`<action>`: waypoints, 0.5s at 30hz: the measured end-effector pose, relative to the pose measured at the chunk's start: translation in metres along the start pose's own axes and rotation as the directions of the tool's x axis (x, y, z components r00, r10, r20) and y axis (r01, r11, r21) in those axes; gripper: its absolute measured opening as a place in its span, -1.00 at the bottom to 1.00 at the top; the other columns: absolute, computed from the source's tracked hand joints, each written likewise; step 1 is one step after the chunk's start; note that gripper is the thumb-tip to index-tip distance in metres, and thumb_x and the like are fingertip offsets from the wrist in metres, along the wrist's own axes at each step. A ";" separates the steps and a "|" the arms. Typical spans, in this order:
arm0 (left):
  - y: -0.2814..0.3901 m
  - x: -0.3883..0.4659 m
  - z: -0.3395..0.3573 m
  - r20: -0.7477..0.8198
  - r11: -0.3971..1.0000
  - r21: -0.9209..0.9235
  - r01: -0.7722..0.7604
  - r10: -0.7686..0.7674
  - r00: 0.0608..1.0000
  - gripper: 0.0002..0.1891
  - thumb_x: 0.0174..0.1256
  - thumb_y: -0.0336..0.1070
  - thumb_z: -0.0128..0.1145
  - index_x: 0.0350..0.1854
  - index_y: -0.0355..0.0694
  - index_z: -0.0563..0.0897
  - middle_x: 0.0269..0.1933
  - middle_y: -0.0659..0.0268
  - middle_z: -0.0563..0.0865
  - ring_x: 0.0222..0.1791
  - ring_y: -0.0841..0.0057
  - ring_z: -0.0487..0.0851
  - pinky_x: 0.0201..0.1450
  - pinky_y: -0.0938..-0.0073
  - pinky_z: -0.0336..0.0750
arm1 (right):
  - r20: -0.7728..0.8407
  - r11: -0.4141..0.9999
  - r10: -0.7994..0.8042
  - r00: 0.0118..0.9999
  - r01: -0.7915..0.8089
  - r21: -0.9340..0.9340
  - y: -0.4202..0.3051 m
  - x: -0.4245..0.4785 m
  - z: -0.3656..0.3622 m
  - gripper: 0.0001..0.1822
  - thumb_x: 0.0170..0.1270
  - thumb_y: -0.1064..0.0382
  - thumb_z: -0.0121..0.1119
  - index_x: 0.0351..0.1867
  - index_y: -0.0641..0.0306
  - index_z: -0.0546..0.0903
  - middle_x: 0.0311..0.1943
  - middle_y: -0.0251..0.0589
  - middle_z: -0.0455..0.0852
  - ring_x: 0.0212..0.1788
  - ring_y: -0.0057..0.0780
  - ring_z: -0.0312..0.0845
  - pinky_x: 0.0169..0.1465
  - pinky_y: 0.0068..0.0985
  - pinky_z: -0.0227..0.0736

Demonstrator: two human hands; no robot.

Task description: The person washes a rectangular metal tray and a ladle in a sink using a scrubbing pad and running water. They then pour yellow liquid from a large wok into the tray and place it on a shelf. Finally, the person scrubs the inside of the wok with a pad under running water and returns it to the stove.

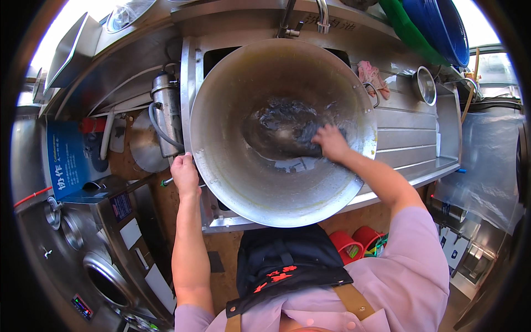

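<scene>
A very large metal wok (pixel 232 182) sits over the sink, tilted so that I look into its bowl. Murky water (pixel 286 124) swirls at its bottom, with ripples and splashes. My right hand (pixel 331 143) reaches into the wok at the right side of the water; its fingers are blurred, and a dark patch beside them cannot be made out. Beside the wok's left rim, my left hand (pixel 185 172) is closed at about the place of a handle, most of which its fingers hide. Another wire handle (pixel 372 94) shows on the right rim.
A chrome faucet (pixel 322 18) stands behind the wok. On the ribbed steel drainboard (pixel 400 135) to the right lie a pink cloth (pixel 371 79) and a steel bowl (pixel 425 86). A steel cylinder with a hose (pixel 167 116) stands left. Red buckets (pixel 345 245) are below the sink edge.
</scene>
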State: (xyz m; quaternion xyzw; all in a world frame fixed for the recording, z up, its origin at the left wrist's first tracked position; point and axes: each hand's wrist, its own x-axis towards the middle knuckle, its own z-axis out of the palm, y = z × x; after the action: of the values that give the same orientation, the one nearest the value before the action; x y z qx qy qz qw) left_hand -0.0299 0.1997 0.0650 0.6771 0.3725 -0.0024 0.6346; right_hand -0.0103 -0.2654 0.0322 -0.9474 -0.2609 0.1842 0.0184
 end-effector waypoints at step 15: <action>0.023 -0.014 0.003 0.031 0.994 -0.035 0.101 -0.100 0.995 -0.77 0.49 -0.27 0.06 -0.43 -0.16 0.49 -0.68 0.59 0.32 -0.79 0.80 0.18 -0.77 0.62 0.00 | -0.330 0.999 -0.001 0.944 0.015 0.041 -0.040 0.126 0.035 -0.67 0.07 0.32 0.18 -0.10 -0.08 0.70 -0.09 -0.30 0.61 0.09 -0.19 0.45 0.12 -0.20 0.35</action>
State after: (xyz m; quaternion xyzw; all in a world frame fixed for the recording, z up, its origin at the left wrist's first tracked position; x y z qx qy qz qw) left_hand -0.0269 0.1918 0.0912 0.6458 0.3966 -0.0374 0.6514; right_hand 0.0580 -0.1703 -0.0377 -0.9632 -0.2539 0.0288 0.0830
